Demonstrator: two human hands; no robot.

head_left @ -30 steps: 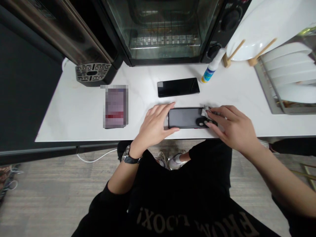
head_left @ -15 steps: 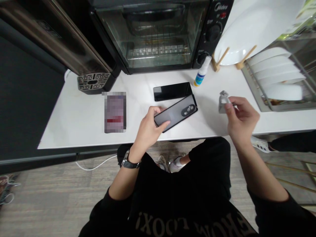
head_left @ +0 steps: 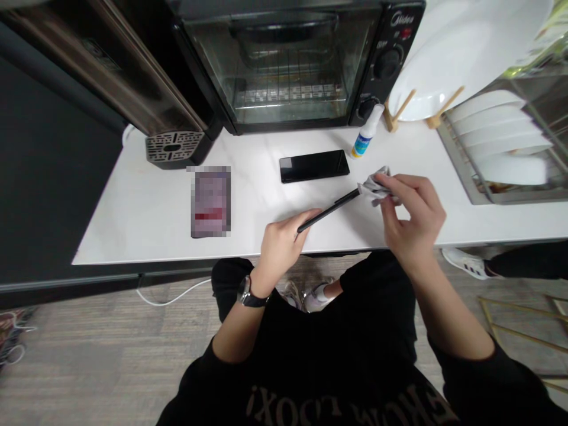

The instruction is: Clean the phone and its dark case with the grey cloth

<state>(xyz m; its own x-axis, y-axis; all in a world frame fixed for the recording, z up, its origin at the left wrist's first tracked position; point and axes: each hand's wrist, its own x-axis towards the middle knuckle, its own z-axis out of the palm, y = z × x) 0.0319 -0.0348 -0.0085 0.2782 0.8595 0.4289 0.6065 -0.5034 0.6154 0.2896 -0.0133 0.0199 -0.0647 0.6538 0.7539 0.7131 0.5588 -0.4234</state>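
Note:
My left hand (head_left: 280,241) is closed on one end of a black phone (head_left: 329,210) held above the white counter (head_left: 133,219), turned so that only its thin edge faces the camera. My right hand (head_left: 410,220) pinches a small grey cloth (head_left: 375,186) against the phone's far end. A second black phone (head_left: 314,166) lies flat on the counter behind them, screen up. A small white spray bottle (head_left: 365,134) with a blue label stands just beyond it.
A toaster oven (head_left: 288,62) and a dark appliance (head_left: 133,77) stand at the back of the counter. A blurred-out flat object (head_left: 210,202) lies to the left. White plates (head_left: 497,139) fill a dish rack on the right. A large white plate (head_left: 461,47) leans on wooden pegs.
My left hand lifted the phone off the counter and turned it on edge. My right hand drew away with the cloth, then came back to the phone's far end.

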